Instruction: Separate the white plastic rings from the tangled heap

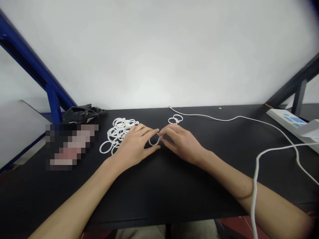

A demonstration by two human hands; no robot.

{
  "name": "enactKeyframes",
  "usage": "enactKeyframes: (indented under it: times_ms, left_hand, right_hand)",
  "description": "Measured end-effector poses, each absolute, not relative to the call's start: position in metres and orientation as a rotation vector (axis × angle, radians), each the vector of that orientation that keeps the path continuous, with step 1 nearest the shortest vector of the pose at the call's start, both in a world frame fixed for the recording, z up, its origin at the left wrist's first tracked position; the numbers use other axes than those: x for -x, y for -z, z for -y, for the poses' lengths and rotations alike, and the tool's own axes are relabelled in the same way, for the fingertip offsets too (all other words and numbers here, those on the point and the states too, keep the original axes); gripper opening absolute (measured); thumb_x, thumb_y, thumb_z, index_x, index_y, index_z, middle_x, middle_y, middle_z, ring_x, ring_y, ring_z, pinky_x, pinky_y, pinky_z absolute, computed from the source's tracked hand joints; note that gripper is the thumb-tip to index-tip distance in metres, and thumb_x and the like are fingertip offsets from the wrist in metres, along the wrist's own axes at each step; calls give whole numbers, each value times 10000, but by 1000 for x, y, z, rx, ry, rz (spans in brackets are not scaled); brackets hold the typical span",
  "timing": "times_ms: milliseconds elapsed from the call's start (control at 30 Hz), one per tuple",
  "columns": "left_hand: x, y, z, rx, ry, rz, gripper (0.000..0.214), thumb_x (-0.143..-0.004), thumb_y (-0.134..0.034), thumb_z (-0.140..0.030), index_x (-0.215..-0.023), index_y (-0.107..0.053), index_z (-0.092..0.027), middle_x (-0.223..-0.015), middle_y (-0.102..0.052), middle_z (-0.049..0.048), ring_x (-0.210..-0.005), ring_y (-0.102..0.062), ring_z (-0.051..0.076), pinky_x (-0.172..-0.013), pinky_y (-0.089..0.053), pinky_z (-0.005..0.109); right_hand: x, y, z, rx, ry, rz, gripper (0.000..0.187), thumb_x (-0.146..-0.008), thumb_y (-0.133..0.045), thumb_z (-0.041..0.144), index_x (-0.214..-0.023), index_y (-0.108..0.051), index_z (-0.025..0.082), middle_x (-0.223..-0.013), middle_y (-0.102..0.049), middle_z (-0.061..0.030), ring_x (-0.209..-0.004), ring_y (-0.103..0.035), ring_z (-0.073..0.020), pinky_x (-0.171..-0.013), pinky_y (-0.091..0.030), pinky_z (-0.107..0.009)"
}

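A thin white ring [150, 142] is between my two hands, low over the black table. My right hand [185, 143] pinches it at its right side, where the fingertips partly hide it. My left hand [134, 141] arches around the ring from the left, thumb and forefinger apart, the forefinger tip close to its upper edge; whether it touches cannot be made out. Close to my left hand lies a pile of white rings [115, 133], partly covered by that hand. Beyond my right hand rest a few more white rings [171, 120], which look linked.
A crumpled black plastic bag [81, 113] and a pixelated patch [74, 146] are on the left of the table [159, 192]. A white cable [256, 172] crosses the right side, over my right forearm. A white-and-blue box [286, 116] stands at the far right. A wall [159, 49] closes the back.
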State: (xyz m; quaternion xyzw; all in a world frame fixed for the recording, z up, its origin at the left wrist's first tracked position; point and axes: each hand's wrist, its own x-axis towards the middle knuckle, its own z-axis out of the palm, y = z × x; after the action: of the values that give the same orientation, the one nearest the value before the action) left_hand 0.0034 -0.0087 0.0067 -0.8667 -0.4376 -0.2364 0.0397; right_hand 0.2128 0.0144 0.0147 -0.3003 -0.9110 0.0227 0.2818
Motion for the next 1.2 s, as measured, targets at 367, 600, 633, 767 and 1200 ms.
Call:
enactKeyframes:
  times_ms: [367,600,633,767,1200]
  left_hand:
    - [-6,-8,10,2670,807,1398,301,-883,-622,-404,-1116,-610,-214,-979,-640,53,-945,-532,236,-883,-447,427]
    - [4,-8,3,2473,768,1562,423,-938,-499,-454,-1252,-568,-179,-1080,-627,96,-1009,-511,271,-914,-431,447]
    - [10,-8,0,2385,754,1613,434,-948,-474,-439,-1278,-558,-170,-1111,-626,111,-1027,-509,286,-920,-426,460]
    - [33,-7,-10,2092,629,1845,471,-950,-410,-389,-1331,-539,-144,-1214,-615,159,-1083,-504,362,-864,-438,508]
    - [47,-3,-17,2046,455,2061,526,-968,-292,-379,-1358,-531,-118,-1400,-535,160,-1230,-478,395,-944,-427,561]
  right_hand:
    - [-211,-18,-11,781,-256,2387,81,-944,-495,202,-922,-573,202,-848,-646,-35,-769,-594,-154,-683,-476,-271]
    - [-224,-27,-24,1078,-289,2339,230,-930,-545,300,-1146,-552,219,-957,-698,-39,-880,-648,-186,-745,-482,-300]
    - [-229,-30,-27,1213,-220,2325,191,-947,-507,334,-1083,-578,221,-925,-697,-39,-865,-645,-198,-714,-467,-301]
    - [-247,-44,-37,1588,-115,2316,467,-1002,-269,459,-765,-596,225,-740,-662,-32,-678,-606,-188,-598,-387,-293]
    - [-249,-34,-33,1470,-276,2596,215,-808,-626,387,-964,-615,241,-946,-662,-25,-802,-614,-185,-628,-403,-281]
